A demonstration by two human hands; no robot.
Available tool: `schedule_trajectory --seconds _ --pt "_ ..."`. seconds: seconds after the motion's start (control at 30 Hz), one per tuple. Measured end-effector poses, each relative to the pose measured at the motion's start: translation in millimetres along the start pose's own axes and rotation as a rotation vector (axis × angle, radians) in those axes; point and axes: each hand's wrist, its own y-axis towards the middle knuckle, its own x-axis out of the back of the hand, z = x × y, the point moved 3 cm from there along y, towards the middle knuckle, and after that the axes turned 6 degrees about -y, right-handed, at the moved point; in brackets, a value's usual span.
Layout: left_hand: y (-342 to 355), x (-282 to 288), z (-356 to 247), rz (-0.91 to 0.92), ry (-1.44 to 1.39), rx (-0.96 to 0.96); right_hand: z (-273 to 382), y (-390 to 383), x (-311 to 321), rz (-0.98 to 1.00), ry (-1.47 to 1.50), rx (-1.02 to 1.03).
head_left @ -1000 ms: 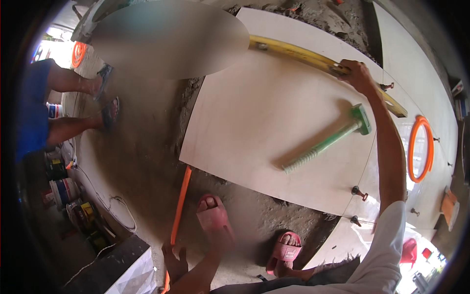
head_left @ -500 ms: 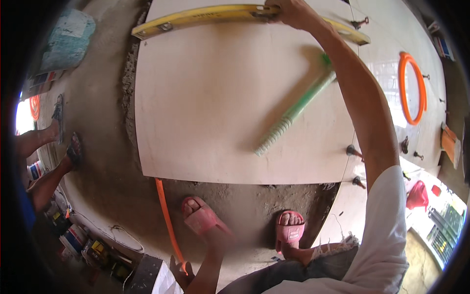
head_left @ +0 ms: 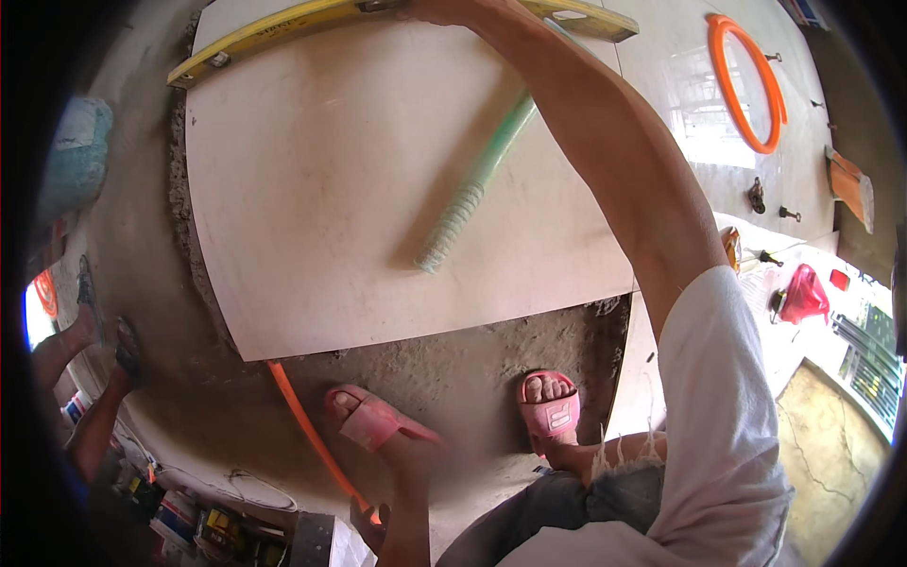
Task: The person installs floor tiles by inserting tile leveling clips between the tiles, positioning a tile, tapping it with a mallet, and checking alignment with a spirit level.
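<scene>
Now the right forearm point(head_left: 605, 123) hides the head of the green hammer point(head_left: 472, 184), which was in plain sight a second ago, so the tool looks set aside while the yellow level point(head_left: 283, 24) is handled. That level lies across the far part of the large tile point(head_left: 331, 189). The right hand point(head_left: 452, 9), partly out of sight, has its grip curled on it, arm stretched forward. Low beside the orange strip point(head_left: 312, 430) is the left hand point(head_left: 370, 525); whether it pinches anything, I cannot tell.

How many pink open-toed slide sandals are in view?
2 are visible, both worn: the left pink sandal beside the long orange strip, the right pink sandal on the near side of the large beige rectangular tile. Others may be hidden.
</scene>
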Motion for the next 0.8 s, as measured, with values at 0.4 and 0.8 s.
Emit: schedule_trajectory --seconds 0.4,0.8 --pt "-3 25 14 -0.015 0.139 -0.042 -4 -6 9 0.069 0.127 0.061" --pt "3 44 57 0.028 0.347 -0.159 -22 -15 16 0.153 -0.119 -0.024"
